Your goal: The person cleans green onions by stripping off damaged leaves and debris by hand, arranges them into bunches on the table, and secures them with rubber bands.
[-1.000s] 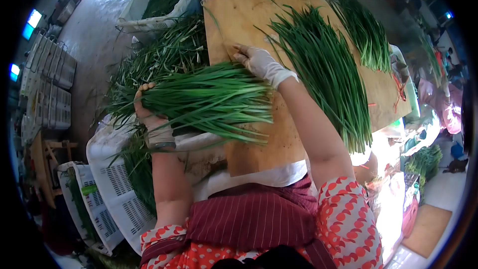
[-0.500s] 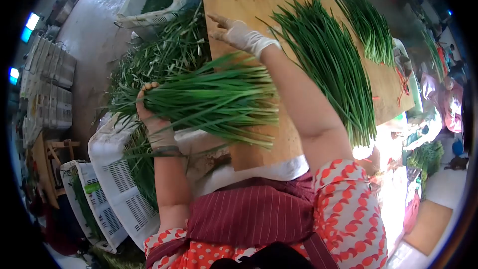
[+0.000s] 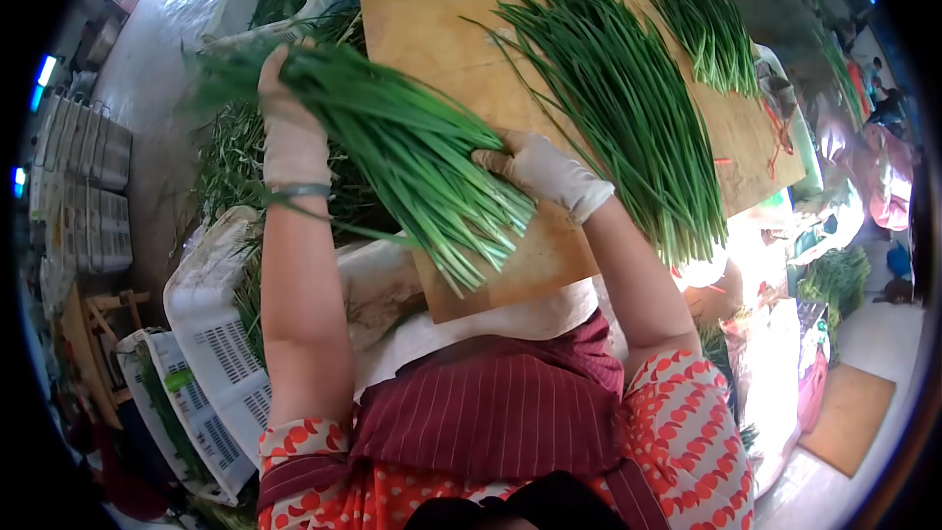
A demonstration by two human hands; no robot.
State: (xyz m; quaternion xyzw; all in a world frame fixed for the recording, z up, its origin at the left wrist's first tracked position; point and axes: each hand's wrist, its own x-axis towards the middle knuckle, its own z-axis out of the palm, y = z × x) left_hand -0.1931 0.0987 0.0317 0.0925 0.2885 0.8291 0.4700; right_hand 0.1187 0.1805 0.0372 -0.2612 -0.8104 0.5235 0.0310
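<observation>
A bunch of long green leafy stalks [image 3: 412,152] slants across the left part of the wooden board [image 3: 432,10], pale ends toward me. My left hand [image 3: 291,123], gloved, is wrapped round its leafy end, which is blurred. At the pale end, my gloved right hand [image 3: 549,172] has its fingers closed against the edge of the bunch; the fingertips are partly hidden. A larger pile of green stalks [image 3: 628,118] lies on the board to the right, and a smaller bunch [image 3: 702,25] rests beyond it.
Loose greens [image 3: 231,162] are heaped left of the board. White crates [image 3: 221,334] stand at the lower left, and stacked crates [image 3: 98,157] at the far left. Red ties [image 3: 778,132] lie near the board's right edge. A pink bag [image 3: 888,177] is at the right.
My left hand has lifted and moved forward with the bunch, which now slants. My right hand has come back from the board's far left to the pale end, its fingers now closed.
</observation>
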